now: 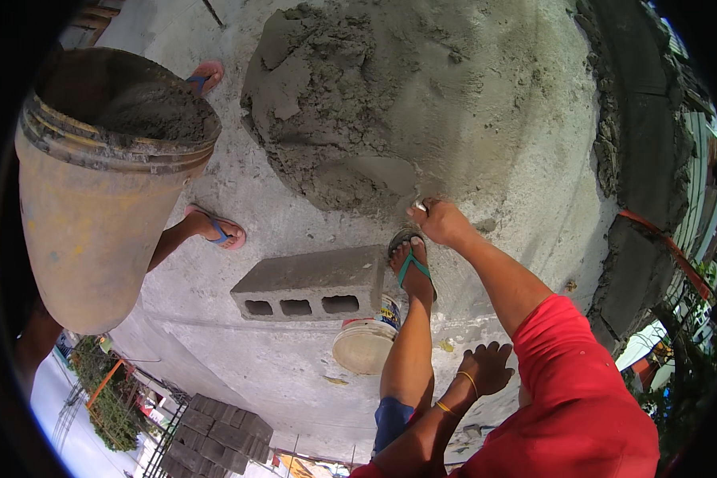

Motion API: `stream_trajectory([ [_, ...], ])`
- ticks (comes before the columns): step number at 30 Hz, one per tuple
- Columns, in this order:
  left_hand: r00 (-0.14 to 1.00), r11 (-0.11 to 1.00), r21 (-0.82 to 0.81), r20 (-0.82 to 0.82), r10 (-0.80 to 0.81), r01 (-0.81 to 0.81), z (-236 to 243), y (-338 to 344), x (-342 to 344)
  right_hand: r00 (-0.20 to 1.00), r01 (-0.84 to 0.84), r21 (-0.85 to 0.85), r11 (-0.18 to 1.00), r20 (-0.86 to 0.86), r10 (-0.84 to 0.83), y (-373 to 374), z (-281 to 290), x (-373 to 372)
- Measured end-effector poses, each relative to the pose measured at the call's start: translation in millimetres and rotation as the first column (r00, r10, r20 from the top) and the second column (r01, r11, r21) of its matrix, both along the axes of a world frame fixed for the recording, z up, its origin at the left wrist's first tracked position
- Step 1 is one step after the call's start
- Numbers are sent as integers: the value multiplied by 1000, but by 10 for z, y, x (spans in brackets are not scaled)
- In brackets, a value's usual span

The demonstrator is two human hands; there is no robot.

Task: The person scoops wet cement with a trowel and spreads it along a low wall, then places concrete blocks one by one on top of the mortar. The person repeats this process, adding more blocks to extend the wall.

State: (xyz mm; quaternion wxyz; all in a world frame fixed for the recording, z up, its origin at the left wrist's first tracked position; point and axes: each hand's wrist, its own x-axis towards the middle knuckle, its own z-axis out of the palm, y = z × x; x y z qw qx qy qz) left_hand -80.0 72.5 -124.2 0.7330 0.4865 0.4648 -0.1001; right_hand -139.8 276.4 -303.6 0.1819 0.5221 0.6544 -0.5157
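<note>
My right hand is closed round the handle of a trowel, beside the lower edge of a large heap of wet mortar. The flat grey blade of the trowel lies against the mortar, smeared with it and hard to tell apart. My left hand, with yellow bands at the wrist, hangs over the ground near my leg, fingers loosely apart and nothing in them. Between my foot and the other person's foot lies a grey hollow concrete block, three holes showing.
At left a large mortar-smeared bucket is tilted, with wet mortar inside; a person in flip-flops stands behind it. A small paint pail sits behind the block. Along the right runs a mortar-topped block wall. Stacked blocks stand at lower left.
</note>
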Motion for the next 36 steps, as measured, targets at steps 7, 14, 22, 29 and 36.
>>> stream_trajectory([
  [7,981,980,78,85,176,-183,91,102,-47,976,-93,475,875,218,-14,1296,-279,-51],
  [14,994,993,61,49,96,-99,49,74,-76,933,-352,259,899,179,313,829,-516,-598],
  [22,995,996,2,46,90,-90,73,379,-44,953,-304,289,908,97,288,259,51,565],
  [29,977,981,-12,88,194,-194,-25,141,-73,936,342,-323,882,31,-351,-135,-653,441],
  [36,991,991,-38,46,128,-127,-85,215,-140,939,-152,91,984,-299,172,-126,-1060,-445],
])
